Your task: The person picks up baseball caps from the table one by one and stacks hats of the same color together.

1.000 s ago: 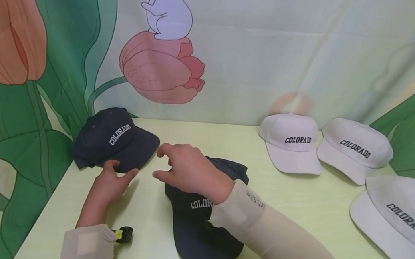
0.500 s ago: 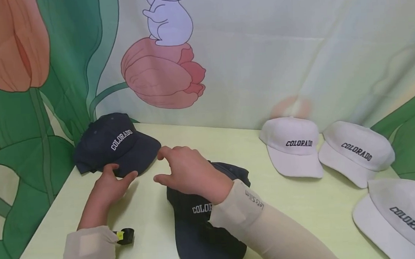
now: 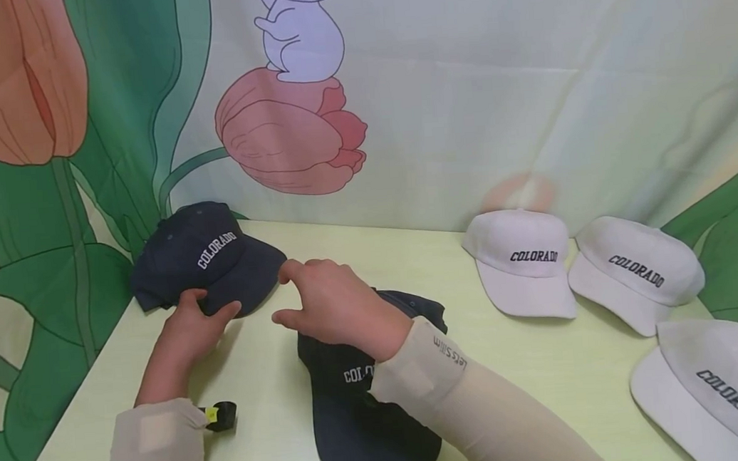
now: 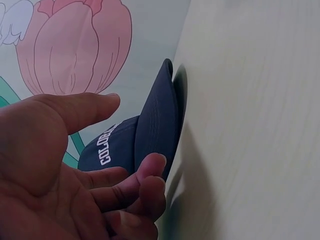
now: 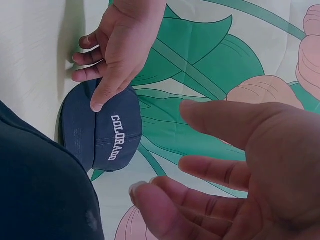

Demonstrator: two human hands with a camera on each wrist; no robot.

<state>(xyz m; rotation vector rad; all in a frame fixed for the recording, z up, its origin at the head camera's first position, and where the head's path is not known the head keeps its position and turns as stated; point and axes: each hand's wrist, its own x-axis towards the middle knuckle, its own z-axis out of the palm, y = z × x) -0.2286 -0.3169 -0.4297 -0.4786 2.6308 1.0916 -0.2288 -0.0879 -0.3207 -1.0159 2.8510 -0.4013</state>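
Showing two bare hands among caps on a pale worktop [image 3: 267, 380], the head view places the left hand [image 3: 189, 325] at the brim of the far navy cap [image 3: 184, 250], which sits at the worktop's back left corner with its white COLORADO lettering in full sight. The left grip is released: thumb and fingers stand apart, the fingers gently bent, and the left wrist view shows the fingertips overlapping the brim, so that contact cannot be told. The right hand [image 3: 342, 304] hangs over the near navy cap [image 3: 377, 437], partly hiding its crown and lettering; its grip is likewise released, with a gap between thumb and loosely bent fingers. The near navy cap lies in the front middle of the worktop, brim toward the wearer of the camera. To the right, well apart from both hands, rest three white caps with dark COLORADO lettering: the first white cap [image 3: 527, 248] and the second white cap [image 3: 635, 262] side by side, the third white cap [image 3: 727, 384] nearer and cut by the frame edge. Behind stands a fabric backdrop [image 3: 439, 133] printed with tulips.
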